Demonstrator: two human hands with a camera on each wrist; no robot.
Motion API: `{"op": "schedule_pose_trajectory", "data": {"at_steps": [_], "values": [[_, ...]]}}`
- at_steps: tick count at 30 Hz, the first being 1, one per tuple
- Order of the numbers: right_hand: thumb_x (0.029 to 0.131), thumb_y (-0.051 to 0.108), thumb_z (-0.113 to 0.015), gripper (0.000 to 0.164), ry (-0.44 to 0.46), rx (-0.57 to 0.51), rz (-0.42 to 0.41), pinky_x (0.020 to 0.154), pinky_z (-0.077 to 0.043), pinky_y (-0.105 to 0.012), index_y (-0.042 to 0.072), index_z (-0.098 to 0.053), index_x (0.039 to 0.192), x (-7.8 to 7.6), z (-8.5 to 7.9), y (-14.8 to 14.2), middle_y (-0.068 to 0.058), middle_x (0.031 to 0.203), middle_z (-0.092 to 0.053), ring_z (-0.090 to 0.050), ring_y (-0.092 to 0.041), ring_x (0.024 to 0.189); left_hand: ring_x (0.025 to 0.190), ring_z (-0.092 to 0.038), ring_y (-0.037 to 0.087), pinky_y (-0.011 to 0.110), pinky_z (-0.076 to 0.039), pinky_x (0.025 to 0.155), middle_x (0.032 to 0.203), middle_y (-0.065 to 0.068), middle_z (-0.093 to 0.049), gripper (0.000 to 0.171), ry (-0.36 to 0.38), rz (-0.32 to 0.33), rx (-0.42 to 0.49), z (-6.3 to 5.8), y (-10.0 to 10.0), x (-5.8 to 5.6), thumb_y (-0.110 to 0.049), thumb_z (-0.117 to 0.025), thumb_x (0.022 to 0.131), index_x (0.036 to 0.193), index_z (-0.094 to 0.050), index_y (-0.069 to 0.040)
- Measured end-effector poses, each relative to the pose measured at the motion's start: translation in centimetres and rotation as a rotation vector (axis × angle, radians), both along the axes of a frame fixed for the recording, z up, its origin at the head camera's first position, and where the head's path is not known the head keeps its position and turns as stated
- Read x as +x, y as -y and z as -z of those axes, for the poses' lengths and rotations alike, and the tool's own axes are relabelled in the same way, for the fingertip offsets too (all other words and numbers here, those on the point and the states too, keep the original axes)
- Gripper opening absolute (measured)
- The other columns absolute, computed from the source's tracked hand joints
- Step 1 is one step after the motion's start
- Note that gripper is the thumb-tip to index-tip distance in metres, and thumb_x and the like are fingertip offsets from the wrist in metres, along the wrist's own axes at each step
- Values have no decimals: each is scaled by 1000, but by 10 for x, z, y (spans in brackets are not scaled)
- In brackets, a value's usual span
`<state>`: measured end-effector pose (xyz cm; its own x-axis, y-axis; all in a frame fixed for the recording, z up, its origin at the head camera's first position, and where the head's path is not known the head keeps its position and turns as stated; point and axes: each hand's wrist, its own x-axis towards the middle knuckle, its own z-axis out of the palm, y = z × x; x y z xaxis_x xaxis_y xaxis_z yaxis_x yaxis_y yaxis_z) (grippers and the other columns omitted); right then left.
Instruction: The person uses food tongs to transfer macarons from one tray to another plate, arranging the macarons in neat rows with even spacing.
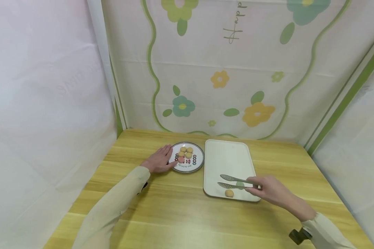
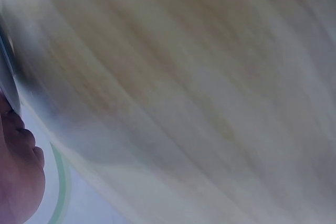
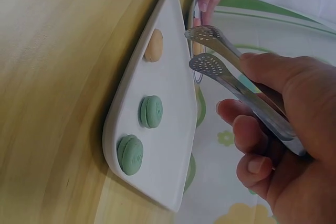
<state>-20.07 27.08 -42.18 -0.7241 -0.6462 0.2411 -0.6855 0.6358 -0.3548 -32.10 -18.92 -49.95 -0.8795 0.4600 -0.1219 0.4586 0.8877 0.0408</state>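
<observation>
My left hand [image 1: 158, 160] rests against the left rim of a round white plate [image 1: 199, 157], fingers spread straight and thumb along the near edge. Several yellowish macarons [image 1: 189, 150] and one pink macaron [image 1: 181, 159] lie on that plate. My right hand [image 1: 271, 190] holds metal tongs [image 1: 229, 177] with perforated tips above the near part of a white rectangular tray [image 1: 225, 155]. The tips stand apart with nothing between them. In the right wrist view, two green macarons [image 3: 151, 112] and one tan macaron [image 3: 154, 45] sit on the tray.
The plate and tray stand side by side on a wooden table [image 1: 174, 214], toward its far edge. A white curtain with printed flowers [image 1: 258, 114] hangs behind it, and pale sheets [image 1: 43, 121] enclose both sides.
</observation>
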Motion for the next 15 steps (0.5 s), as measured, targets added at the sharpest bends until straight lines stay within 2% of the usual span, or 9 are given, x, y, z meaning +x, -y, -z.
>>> {"op": "schedule_pose_trajectory", "data": {"at_steps": [7,15], "values": [[91,28,-70,7,43,9,33,47,-37,-15,22,-69,95,4,2,-5,22,66,-57,-38,9,51,154,-8,34,44,-13,126,165,20,-8,87,9,-11,-2,-1,-1,1,-64,-22,100,156,-11,2],[90,28,-71,5,76,18,64,45,-35,-15,25,-68,92,7,6,-10,22,63,-53,-35,9,50,154,-6,31,42,-12,126,165,17,-5,89,14,-24,-27,0,-2,0,-66,-20,99,156,-8,0]]}}
